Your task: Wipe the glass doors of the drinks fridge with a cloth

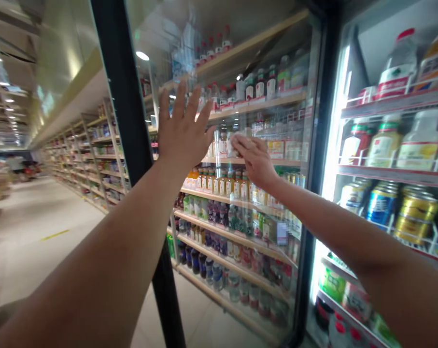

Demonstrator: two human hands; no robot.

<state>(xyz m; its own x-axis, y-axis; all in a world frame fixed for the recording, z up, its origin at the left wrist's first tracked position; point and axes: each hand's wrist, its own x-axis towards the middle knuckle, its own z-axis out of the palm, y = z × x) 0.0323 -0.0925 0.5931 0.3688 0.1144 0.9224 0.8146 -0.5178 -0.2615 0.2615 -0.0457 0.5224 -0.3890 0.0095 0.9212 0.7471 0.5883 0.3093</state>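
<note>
A glass cooler door (219, 232) with a dark frame stands swung open in front of me. My left hand (184, 125) lies flat on the glass close to the frame's left bar, its fingers spread and nothing in it. Further right, my right hand (257, 157) presses a small pale cloth (236, 140) against the pane, with the fingers bent over it. Most of the cloth is hidden under those fingers, and its exact kind is hard to make out.
To the right is the lit cooler, with bottles (396, 65) and cans (380, 205) on wire-fronted shelves. Through the glass I see wooden-edged shelves of drinks (219, 183). A long aisle of stocked shelving (84, 145) and a pale floor (34, 251) run off at left.
</note>
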